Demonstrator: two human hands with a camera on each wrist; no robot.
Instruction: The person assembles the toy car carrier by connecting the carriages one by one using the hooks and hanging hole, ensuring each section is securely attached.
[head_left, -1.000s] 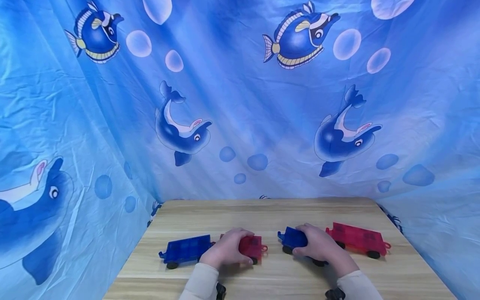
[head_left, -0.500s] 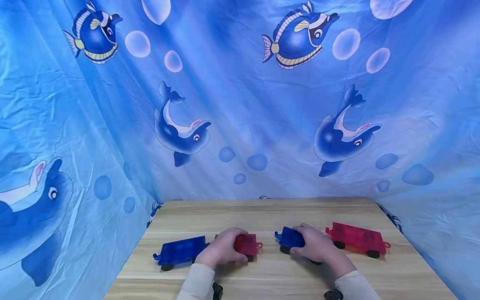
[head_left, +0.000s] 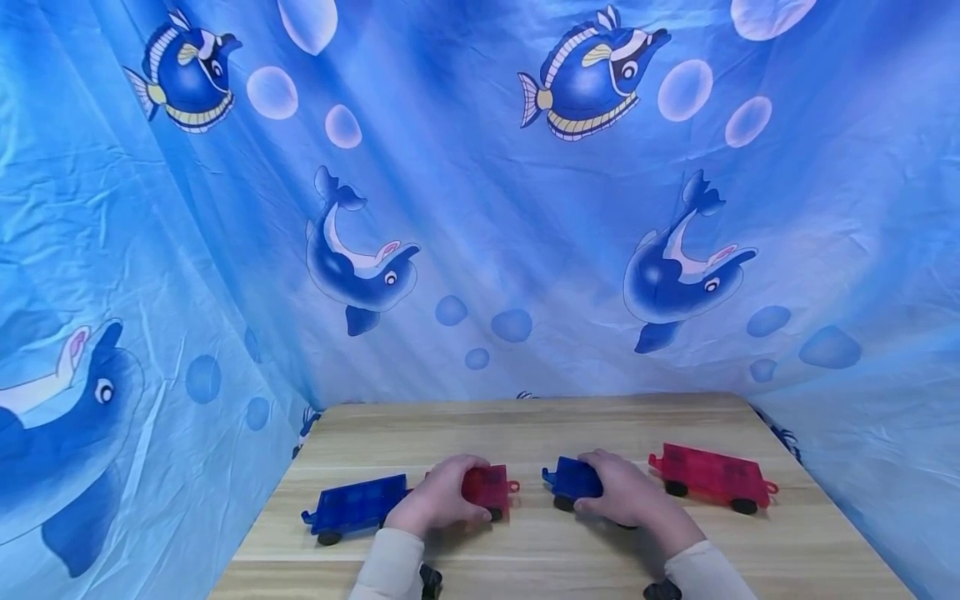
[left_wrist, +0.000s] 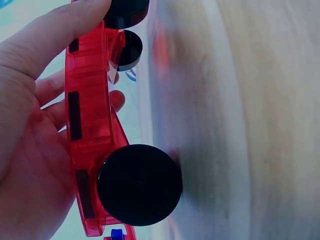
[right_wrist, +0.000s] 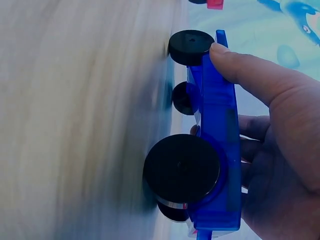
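My left hand (head_left: 442, 493) grips a red toy train car (head_left: 487, 490) from above, thumb on the near side and fingers on the far side. Behind it on the left stands a blue toy train car (head_left: 358, 502), lined up end to end with the red one; their joint is partly hidden by the hand. A bit of blue shows at the red car's end in the left wrist view. My right hand (head_left: 632, 497) holds another blue train car (head_left: 576, 480), its hook pointing left toward the red car's ring. Black wheels (right_wrist: 182, 167) show under it in the right wrist view.
A second red train car (head_left: 708, 475) stands on the wooden table (head_left: 540, 425) just beyond my right hand, its hook toward the hand. Blue cloth (head_left: 480, 208) printed with dolphins and fish hangs behind the table and along the sides.
My left hand has shifted a little left with the red car, and the blue car behind it has moved along. My right hand has slid its blue car slightly left.
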